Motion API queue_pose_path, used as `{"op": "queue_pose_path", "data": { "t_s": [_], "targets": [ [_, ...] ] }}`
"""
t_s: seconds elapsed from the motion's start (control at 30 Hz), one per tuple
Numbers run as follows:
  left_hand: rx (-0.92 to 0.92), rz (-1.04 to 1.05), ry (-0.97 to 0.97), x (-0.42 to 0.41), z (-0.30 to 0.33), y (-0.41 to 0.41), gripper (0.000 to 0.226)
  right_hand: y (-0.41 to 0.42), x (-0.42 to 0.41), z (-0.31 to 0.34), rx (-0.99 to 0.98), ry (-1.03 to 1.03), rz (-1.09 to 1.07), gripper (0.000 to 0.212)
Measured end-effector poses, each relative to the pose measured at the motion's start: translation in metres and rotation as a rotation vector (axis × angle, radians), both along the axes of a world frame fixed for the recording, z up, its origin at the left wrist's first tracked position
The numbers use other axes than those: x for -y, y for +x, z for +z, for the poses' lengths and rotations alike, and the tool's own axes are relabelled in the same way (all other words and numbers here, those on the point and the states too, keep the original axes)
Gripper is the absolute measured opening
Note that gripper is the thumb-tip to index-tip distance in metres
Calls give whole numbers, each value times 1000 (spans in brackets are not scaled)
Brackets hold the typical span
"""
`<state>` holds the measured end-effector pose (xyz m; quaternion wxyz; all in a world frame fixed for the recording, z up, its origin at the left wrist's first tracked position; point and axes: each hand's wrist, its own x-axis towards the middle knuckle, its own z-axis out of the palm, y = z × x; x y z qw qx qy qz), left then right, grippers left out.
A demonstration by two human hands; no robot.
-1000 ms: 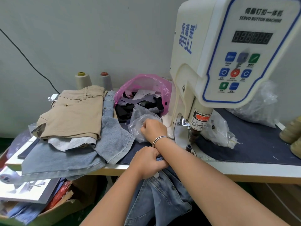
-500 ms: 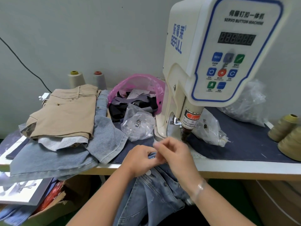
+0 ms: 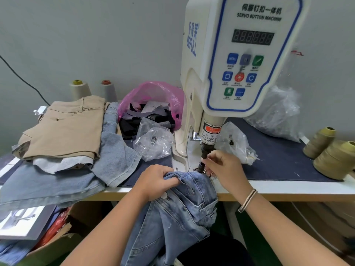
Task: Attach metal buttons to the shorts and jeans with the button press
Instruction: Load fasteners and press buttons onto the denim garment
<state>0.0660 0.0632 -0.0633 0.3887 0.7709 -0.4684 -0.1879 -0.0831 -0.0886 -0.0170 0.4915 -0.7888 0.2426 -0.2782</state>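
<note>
Landmark: white button press (image 3: 240,60), standing on the table (image 3: 288,189), head overhanging the dark blue mat (image 3: 278,156).

Left hand (image 3: 155,181) sits in front of the press base, a bit to its left, fingers curled round a bunched fold of the blue jeans (image 3: 176,214), gripping the waistband edge. A pale round button (image 3: 163,196) shows on the jeans just below that hand. Jeans hang off the table's front edge directly in front of the press, top edge lifted up to the lower die (image 3: 201,167).

Right hand (image 3: 224,169) is right under the press head, just right of the black punch (image 3: 205,150). Fingertips (image 3: 208,163) are curled in and pinched at the lower die; whatever small piece they pinch is too small to make out. A bracelet (image 3: 246,200) is on that wrist.

Left of the press: clear plastic bag (image 3: 153,140) with small metal parts inside, just beside the base. Behind it a pink bag (image 3: 153,98) full of dark fabric scraps. Further left, tan shorts (image 3: 67,127) folded on top of a stack of light denim garments (image 3: 48,183), which overhangs the table edge. Two thread cones (image 3: 92,89) stand against the wall behind the stack.

Right of the press: another clear bag (image 3: 236,141) touching the punch area, a bigger crumpled clear bag (image 3: 276,114) behind it by the wall, and two olive thread cones (image 3: 332,152) at the far right of the mat.

Below the table on the left of the press: cardboard box (image 3: 63,244) with mixed stuff in it.
</note>
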Motion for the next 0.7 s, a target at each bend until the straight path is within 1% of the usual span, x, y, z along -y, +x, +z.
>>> {"op": "queue_pose_path", "data": {
  "t_s": [0.13,0.23,0.3,0.47,0.7],
  "targets": [
    [-22,-1,6,-1,3,-1,31,-1,5,0,-119,-194,17,27],
    [-24,0,5,0,4,-2,30,-1,6,2,-160,-299,40,17],
    [-24,4,4,-1,5,-2,31,0,5,3,-167,-335,54,10],
    [-13,5,6,-1,6,-3,32,-4,9,5,-138,-364,60,5],
    [-13,10,11,-1,7,-4,31,-5,10,-2,-117,-453,53,9]
  ]
}}
